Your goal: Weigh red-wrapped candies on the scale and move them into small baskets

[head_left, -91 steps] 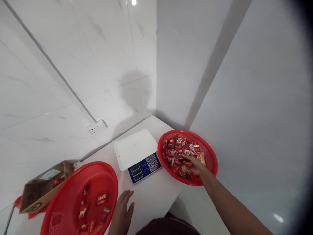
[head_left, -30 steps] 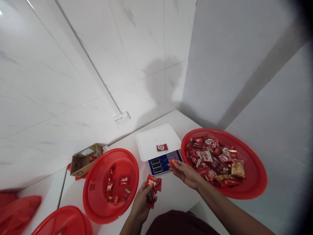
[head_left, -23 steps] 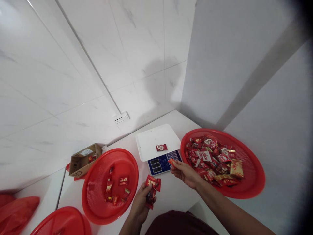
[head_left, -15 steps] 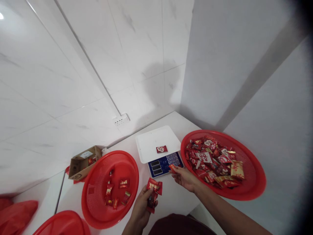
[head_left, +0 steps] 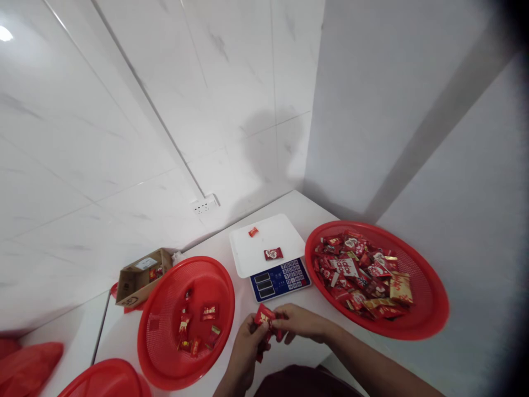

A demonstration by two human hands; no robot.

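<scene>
Left hand [head_left: 247, 344]: low in the middle of the view, right in front of the body, back of the hand facing up, fingers [head_left: 252, 326] curled in and pinched tight.
Right hand [head_left: 301, 324]: just to the right of it, knuckles up, pointing left, fingertips [head_left: 286, 318] nipped together too.
Hands together: pretty much fingertip to fingertip, touching or as good as.
Left forearm [head_left: 231, 386]: comes up short from the bottom edge, mostly cut off tbh.
Right forearm [head_left: 372, 369]: bare, runs in long from the lower right corner, wrist [head_left: 330, 336] about straight.
</scene>
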